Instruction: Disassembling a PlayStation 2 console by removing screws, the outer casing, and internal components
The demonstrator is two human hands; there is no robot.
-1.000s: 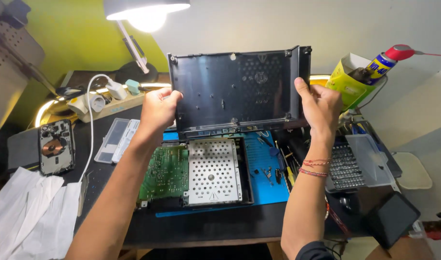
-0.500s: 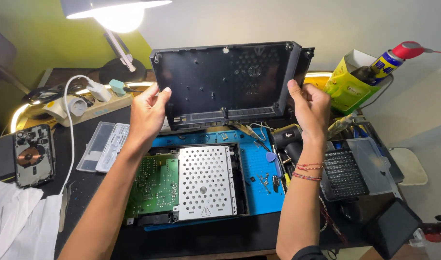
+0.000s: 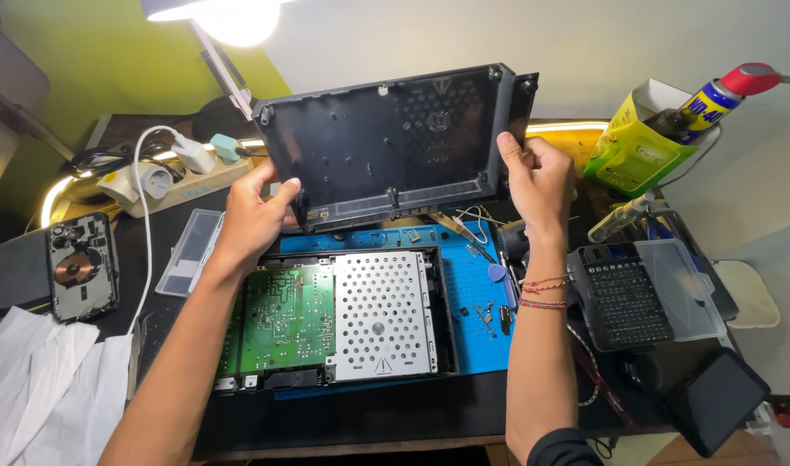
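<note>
Dark worktop, blue mat at centre: opened device chassis. Our left hand and right hand each grip the black cover panel, raised above the worktop.

Reaching forward with both bare forearms, roughly parallel, wrists slightly bent. Curling the left hand with fingers wrapped forward and thumb tucked toward the middle. Raising the right hand a little higher, fingers closed in a grip, thread bracelets circling its wrist.

1 head-worn camera looks steeply down, close over the black workbench.
</note>
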